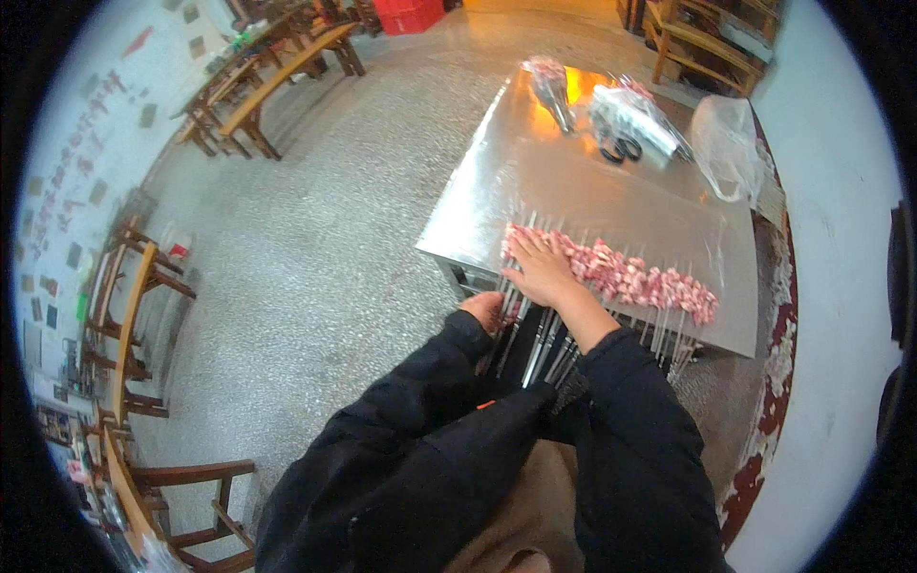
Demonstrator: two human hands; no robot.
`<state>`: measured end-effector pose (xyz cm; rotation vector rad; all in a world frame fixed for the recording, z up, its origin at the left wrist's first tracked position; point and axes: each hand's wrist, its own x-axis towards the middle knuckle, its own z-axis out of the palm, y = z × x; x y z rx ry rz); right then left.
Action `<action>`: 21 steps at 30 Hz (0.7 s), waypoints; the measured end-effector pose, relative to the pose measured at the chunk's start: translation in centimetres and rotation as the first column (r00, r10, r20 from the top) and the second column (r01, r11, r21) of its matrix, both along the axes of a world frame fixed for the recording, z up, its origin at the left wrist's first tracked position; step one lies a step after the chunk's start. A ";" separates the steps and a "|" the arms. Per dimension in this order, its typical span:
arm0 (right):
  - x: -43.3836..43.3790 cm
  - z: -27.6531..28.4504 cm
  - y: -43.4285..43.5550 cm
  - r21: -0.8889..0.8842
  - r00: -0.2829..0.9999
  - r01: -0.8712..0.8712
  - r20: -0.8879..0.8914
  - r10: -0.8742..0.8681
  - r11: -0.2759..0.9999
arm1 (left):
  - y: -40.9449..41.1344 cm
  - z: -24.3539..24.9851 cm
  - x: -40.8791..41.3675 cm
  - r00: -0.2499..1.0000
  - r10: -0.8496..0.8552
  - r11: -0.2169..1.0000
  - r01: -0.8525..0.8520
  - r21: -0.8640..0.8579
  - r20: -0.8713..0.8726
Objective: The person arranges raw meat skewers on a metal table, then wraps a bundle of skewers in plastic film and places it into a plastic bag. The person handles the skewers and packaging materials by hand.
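Observation:
A row of metal skewers (pixel 542 344) threaded with small pieces of raw meat (pixel 630 279) lies side by side across the near part of a steel table (pixel 466 222). Their handles stick out over its near edge towards me. My right hand (pixel 541 268) rests palm down on the meat at the row's left end, fingers extended. Below it, my left hand (pixel 485 309) is at the leftmost skewers, with its fingers partly hidden behind the rods it holds. Clear plastic film (pixel 688 222) lies on the tabletop under and beyond the meat.
Farther back on the table are a wrapped skewer bundle (pixel 550 89), another wrapped bundle (pixel 634 118), black-handled scissors (pixel 622 149) and a clear plastic bag (pixel 727 147). A white wall (pixel 831 286) borders the right side. Wooden benches (pixel 286 79) stand to the left.

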<state>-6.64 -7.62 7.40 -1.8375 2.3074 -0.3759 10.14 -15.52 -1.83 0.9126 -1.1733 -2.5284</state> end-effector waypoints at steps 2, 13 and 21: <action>0.2 0.5 0.0 0.042 1.000 0.001 -0.015 0.000 0.999 | 0.8 1.3 -0.1 0.997 0.071 0.994 -0.072 0.082 0.009; -1.7 -0.4 0.0 -0.225 0.934 0.055 0.357 0.030 0.973 | 1.1 2.1 -0.2 0.994 0.099 0.993 -0.101 0.058 0.042; -3.2 -0.6 4.1 -0.408 0.921 0.141 0.389 0.032 0.902 | -0.9 0.7 -0.3 0.996 -0.082 0.987 0.078 0.138 0.025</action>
